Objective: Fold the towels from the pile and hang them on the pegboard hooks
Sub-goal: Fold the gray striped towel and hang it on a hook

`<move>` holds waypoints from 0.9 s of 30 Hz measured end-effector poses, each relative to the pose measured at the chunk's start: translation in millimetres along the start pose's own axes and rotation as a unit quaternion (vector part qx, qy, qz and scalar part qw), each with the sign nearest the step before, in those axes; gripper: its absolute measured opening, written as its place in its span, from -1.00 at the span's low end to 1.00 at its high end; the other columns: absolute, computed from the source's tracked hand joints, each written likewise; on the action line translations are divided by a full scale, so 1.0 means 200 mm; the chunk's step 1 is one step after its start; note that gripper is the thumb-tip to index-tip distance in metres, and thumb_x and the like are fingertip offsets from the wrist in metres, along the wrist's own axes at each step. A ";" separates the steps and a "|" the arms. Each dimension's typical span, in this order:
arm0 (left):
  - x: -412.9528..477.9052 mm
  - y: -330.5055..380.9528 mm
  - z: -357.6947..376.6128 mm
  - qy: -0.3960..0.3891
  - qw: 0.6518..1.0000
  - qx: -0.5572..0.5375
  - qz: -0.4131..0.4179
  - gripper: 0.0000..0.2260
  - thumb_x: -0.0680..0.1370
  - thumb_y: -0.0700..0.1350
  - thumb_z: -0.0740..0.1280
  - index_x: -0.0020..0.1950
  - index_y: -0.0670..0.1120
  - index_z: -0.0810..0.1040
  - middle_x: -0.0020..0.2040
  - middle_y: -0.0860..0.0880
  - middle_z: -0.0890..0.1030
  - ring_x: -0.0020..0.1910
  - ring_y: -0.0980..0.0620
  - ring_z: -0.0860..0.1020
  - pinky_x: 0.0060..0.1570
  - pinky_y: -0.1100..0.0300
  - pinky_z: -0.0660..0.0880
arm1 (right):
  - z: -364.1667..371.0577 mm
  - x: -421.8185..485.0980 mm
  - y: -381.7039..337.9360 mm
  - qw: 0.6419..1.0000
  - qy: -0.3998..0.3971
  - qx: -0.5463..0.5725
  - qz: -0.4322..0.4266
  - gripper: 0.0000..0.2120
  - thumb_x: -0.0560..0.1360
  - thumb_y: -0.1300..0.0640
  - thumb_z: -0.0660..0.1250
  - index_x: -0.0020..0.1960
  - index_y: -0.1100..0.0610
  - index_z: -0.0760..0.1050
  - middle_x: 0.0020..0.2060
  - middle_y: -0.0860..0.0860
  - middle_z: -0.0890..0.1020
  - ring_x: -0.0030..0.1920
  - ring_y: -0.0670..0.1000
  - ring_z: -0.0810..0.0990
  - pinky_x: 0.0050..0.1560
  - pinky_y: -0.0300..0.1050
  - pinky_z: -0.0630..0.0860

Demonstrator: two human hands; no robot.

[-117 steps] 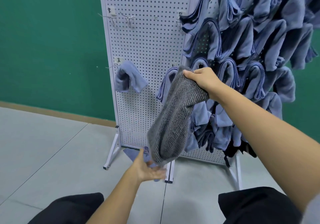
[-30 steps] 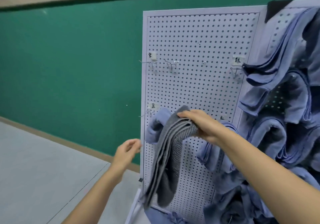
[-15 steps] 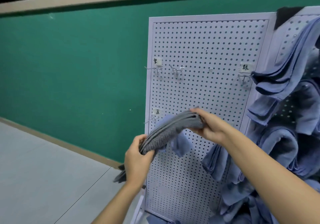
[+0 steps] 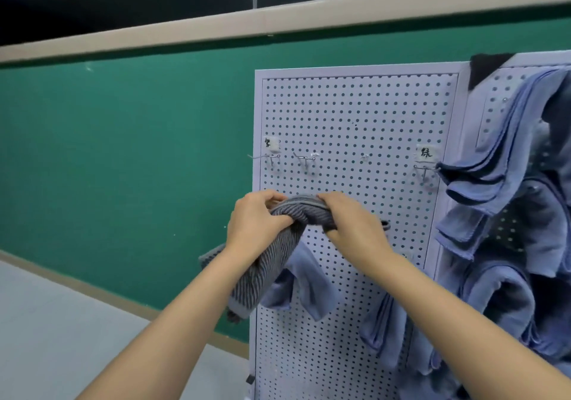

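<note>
A grey ribbed towel (image 4: 272, 263) is bunched and folded between both hands in front of the white pegboard (image 4: 355, 112). My left hand (image 4: 255, 225) grips its left part and my right hand (image 4: 352, 223) grips its right part, close together at the top fold. The rest of the towel hangs down to the lower left. Bare metal hooks (image 4: 304, 160) stick out of the board just above my hands. A blue towel (image 4: 306, 288) hangs on a hook right behind the grey one.
Many blue towels (image 4: 500, 164) hang on the adjoining pegboard panel at the right. A labelled hook (image 4: 426, 169) sits near that panel's edge. A green wall (image 4: 123, 158) stands behind, with grey floor (image 4: 46, 338) at the lower left.
My left hand has come up and taken hold of the towel beside my right hand. Both hands have lifted the folded towel higher against the board.
</note>
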State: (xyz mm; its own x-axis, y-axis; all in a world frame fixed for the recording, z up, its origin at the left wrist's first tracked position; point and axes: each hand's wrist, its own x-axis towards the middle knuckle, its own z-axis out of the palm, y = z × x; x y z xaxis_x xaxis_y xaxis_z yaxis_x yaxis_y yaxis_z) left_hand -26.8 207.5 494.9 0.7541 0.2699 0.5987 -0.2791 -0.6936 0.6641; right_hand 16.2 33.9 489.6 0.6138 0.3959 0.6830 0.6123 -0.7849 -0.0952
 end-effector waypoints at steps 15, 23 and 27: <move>0.50 0.26 -0.12 0.136 0.982 -0.051 0.116 -0.67 0.40 -0.35 0.29 0.02 -0.03 0.67 -0.18 0.08 0.63 -0.11 0.05 0.58 -0.05 0.24 0.50 | -0.28 0.55 -0.07 0.987 0.143 -0.069 -0.021 -0.84 0.52 0.15 0.24 0.10 0.11 0.48 -0.20 0.03 0.60 -0.23 0.11 0.50 -0.32 -0.12 0.30; 0.55 0.09 0.12 0.130 0.984 -0.043 0.110 -0.58 0.39 -0.46 0.19 0.09 -0.13 0.63 -0.03 -0.07 0.67 -0.08 -0.01 0.55 -0.02 0.29 0.42 | -0.05 0.50 -0.01 0.994 0.062 -0.061 0.058 -0.80 0.50 0.28 0.16 0.12 0.17 0.35 -0.12 0.09 0.54 -0.22 0.14 0.46 -0.28 -0.07 0.32; 0.51 -0.06 0.22 0.079 0.989 -0.059 0.109 -0.45 0.42 -0.46 0.19 0.34 -0.04 0.46 0.21 0.00 0.58 0.12 0.04 0.52 0.21 0.24 0.40 | 0.13 0.40 0.03 0.996 0.062 -0.020 0.067 -0.41 0.50 0.40 0.14 0.49 0.15 0.12 0.27 0.10 0.41 0.03 0.09 0.49 -0.14 -0.07 0.41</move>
State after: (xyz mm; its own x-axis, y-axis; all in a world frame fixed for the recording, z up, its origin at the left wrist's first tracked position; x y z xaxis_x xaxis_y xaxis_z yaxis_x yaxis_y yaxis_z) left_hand 79.5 213.2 528.7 0.5685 0.2311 0.7895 -0.4991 -0.6660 0.5543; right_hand 81.9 73.4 523.9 0.6203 0.2272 0.7507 0.5078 -0.8458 -0.1637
